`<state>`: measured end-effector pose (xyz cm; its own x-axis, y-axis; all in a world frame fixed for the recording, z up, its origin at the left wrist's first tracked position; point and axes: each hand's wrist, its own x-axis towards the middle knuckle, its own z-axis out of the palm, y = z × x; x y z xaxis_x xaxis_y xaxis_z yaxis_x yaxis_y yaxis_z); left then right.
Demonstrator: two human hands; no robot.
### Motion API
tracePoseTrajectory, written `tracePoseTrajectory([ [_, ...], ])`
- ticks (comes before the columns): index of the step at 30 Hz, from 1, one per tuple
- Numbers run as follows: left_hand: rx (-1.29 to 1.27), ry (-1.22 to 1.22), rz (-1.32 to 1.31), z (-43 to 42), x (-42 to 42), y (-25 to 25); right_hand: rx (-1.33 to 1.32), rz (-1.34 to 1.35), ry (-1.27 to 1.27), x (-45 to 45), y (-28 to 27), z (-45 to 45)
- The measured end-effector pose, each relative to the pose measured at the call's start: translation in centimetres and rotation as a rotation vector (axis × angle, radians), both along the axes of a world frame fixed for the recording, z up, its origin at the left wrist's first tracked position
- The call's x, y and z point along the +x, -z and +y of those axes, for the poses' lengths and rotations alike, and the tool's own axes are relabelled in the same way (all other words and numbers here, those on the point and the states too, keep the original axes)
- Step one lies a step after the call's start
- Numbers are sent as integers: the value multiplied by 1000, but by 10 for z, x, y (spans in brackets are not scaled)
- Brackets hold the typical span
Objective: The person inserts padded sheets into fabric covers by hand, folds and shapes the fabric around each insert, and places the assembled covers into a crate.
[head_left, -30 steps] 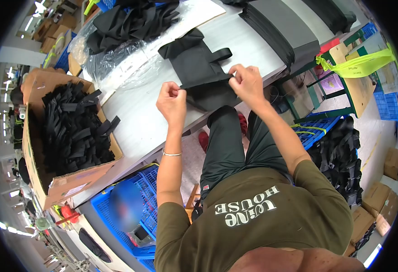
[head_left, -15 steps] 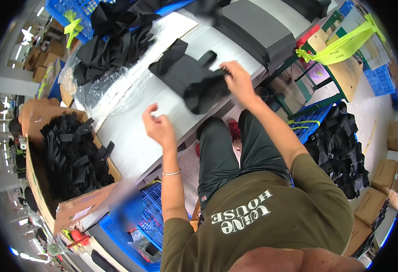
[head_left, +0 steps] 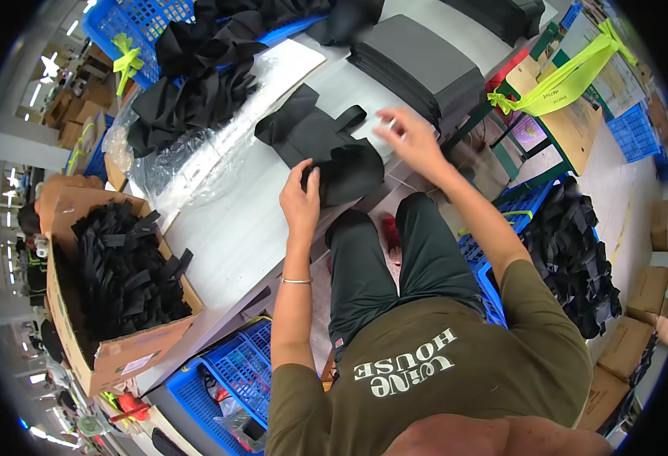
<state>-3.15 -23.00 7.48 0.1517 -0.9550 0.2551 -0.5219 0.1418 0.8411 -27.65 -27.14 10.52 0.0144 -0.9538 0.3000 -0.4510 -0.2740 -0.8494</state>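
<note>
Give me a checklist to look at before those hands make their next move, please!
1. Left hand touching the black fabric piece: ok, at its left side.
2. Left grip firm: cannot tell.
3. Right hand touching the fabric: not ok, it looks open and just apart.
4. Fabric resting on the table: ok, at least most of it.
5. Cardboard box apart from both hands: ok.

Left hand (head_left: 301, 201) touches black fabric (head_left: 320, 143); right hand (head_left: 414, 143) hovers nearby.
</note>
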Motion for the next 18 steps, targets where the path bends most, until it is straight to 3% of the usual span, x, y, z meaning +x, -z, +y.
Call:
tracePoseTrajectory([
  [1,24,3,-65,-5,2,-2,-247,109,70,-10,-3,-14],
  [3,75,5,-191,-16,5,-6,-499,396,311,-30,-14,-40],
  [4,-11,-16,-237,-24,5,-3,-518,542,434,-35,-25,-49],
  [7,140,-80,-222,-36,4,-9,-347,761,448,-63,-19,-84],
  [10,1,-70,73,-29,-7,-7,-108,590,340,-79,-33,-99],
  [13,-258,-192,-107,2,-28,-23,46,440,284,-92,-39,-109],
  [15,-287,-131,46,25,-42,-32,107,405,319,-92,-46,-106],
  [17,-225,85,283,43,-51,-29,-122,529,372,-79,-44,-84],
  [18,-83,183,543,52,-58,-33,-260,564,398,-62,-47,-59],
])
